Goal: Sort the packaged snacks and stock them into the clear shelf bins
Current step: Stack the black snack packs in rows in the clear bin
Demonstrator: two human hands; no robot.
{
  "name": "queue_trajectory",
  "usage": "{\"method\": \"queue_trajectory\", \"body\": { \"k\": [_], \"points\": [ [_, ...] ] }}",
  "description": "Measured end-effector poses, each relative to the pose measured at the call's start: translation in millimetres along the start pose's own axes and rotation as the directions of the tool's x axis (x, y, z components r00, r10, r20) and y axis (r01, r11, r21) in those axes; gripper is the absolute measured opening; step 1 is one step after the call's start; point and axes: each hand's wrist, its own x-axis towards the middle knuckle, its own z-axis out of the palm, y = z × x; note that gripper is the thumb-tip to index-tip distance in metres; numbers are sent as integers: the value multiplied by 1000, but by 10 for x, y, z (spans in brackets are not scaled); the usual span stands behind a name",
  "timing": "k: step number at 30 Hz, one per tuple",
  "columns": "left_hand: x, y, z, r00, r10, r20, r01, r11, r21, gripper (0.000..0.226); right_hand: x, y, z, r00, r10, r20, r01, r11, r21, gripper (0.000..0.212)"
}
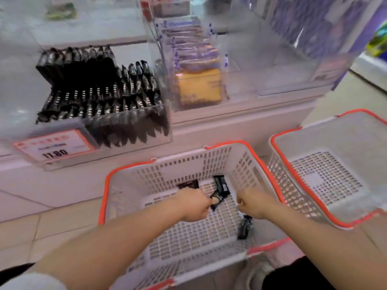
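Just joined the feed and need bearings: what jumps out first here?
Both hands, left hand and right hand, are down in the near basket, the left pinching a black packet. A clear bin at upper left is packed with matching black packets. A second basket stands at right.

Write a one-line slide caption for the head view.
Left hand grips a black snack packet inside the white basket; right hand reaches in alongside.
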Motion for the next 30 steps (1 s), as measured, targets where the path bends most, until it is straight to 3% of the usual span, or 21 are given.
{"method": "queue_trajectory", "body": {
  "k": [5,9,13,16,21,23,26,28,30],
  "points": [
    [519,-80,553,982,-84,170,106,986,-127,26,335,347,578,979,68,194,-68,998,-7,13],
    [809,-267,820,964,-150,221,187,970,-158,27,604,480,862,963,107,246,-101,994,-36,29],
    [1032,-478,1007,939,-228,258,284,936,-208,35,873,505,1108,921,41,388,55,971,-232,39],
    [1173,-596,1113,917,-326,229,379,890,-252,44,1006,528,1289,907,-92,410,250,902,-351,37],
    [1369,-732,1242,856,-505,109,513,810,-282,54,1187,569,1413,903,-146,403,302,883,-359,31],
    [1448,-762,1301,807,-588,65,570,745,-346,58,1245,576,1359,916,-143,374,242,942,-233,28],
    [1560,-741,1401,753,-656,53,618,675,-403,61,1323,578,1235,957,-81,277,30,982,185,29],
    [1631,-737,1446,725,-687,35,651,668,-361,56,1368,546,1161,972,-2,234,-124,843,524,31],
    [1697,-761,1464,705,-709,19,686,675,-272,48,1400,489,1088,965,106,239,-258,527,810,34]
  ]
}}
